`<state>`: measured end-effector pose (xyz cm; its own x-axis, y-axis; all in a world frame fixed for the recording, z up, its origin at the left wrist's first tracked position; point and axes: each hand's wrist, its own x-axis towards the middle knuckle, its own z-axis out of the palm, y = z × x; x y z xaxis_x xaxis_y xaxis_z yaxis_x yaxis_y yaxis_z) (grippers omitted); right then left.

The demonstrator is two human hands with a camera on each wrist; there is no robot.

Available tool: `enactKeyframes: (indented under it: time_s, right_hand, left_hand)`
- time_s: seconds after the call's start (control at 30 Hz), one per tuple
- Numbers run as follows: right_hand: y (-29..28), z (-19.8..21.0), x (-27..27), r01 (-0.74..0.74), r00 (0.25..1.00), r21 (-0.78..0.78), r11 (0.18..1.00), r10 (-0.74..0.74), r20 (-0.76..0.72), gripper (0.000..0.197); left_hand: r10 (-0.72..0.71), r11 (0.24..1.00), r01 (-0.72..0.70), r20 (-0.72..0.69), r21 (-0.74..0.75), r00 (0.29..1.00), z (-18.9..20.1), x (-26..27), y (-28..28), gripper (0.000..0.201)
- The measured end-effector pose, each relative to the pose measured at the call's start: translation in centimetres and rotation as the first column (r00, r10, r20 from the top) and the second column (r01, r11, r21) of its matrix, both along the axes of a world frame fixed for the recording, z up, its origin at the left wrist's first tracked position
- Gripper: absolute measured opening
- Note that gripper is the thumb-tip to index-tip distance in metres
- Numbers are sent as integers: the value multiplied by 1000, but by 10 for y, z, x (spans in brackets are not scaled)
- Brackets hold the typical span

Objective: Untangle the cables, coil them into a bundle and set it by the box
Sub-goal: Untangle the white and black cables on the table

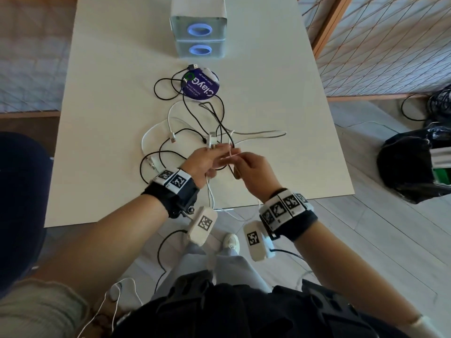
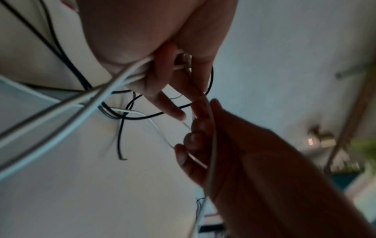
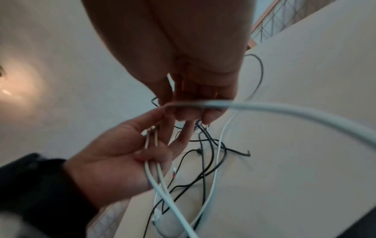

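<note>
A tangle of black cables [image 1: 163, 147], white cables [image 1: 156, 128] and a grey cable [image 1: 263, 134] lies in the middle of the white table [image 1: 280, 98]. The translucent drawer box [image 1: 198, 32] stands at the far edge. My left hand [image 1: 216, 156] is raised just above the tangle and grips a few white cable ends [image 2: 130, 72], their plugs sticking out past its fingers [image 3: 150, 136]. My right hand [image 1: 240, 158] meets it fingertip to fingertip and pinches a thin white cable [image 2: 211, 128]. That cable runs back across the right wrist view as a thick white cable [image 3: 284, 111].
A purple round disc [image 1: 202, 85] lies under the black loops just in front of the box. On the floor to the right sits a black bag [image 1: 410, 167]. A wooden lattice screen [image 1: 378, 45] stands behind it. White cables hang over the table's near edge [image 1: 170, 222].
</note>
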<state>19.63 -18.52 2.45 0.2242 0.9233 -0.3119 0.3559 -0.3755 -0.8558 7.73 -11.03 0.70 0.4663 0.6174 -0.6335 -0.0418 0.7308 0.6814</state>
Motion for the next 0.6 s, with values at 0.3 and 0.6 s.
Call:
enactKeyframes:
  time_s: [0.3,0.6]
  right_hand:
    - [-74,-39,1,-381,858,-321,867,461,228,21]
    - [6,-8,0,-70,997,-59,996,71,15,18]
  left_hand:
    - [124,991,-128,132,24,983,23,0,44,14]
    - [-53,994,57,-44,98,998,2,-5,-10,10]
